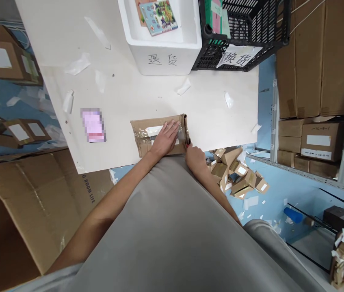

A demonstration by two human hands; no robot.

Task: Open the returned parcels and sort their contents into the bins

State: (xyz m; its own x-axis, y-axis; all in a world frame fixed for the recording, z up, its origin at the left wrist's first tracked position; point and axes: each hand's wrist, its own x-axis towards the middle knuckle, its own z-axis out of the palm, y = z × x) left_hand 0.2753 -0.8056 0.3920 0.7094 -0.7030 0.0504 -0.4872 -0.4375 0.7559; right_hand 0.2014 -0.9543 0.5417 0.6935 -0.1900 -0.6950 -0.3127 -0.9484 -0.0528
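Observation:
A flat brown cardboard package (pixel 144 151) lies at the near edge of the white table, wrapped in clear tape with white labels on top. My left hand (pixel 165 140) rests flat on it, fingers stretched out towards its upper right. At the package's right end, which looks creased and partly open, my right hand (pixel 195 158) is closed. A bit of a small red tool (pixel 189 145) shows at its fingertips; most of it is hidden, so its exact kind is unclear.
On the table (pixel 123 97) stand a white foam box (pixel 165 56) with booklets and a black crate (pixel 251 28). Tape scraps and a blurred pink item (pixel 94 125) lie about. Opened cartons (pixel 239 174) litter the floor at right; a large carton (pixel 53 202) is at left.

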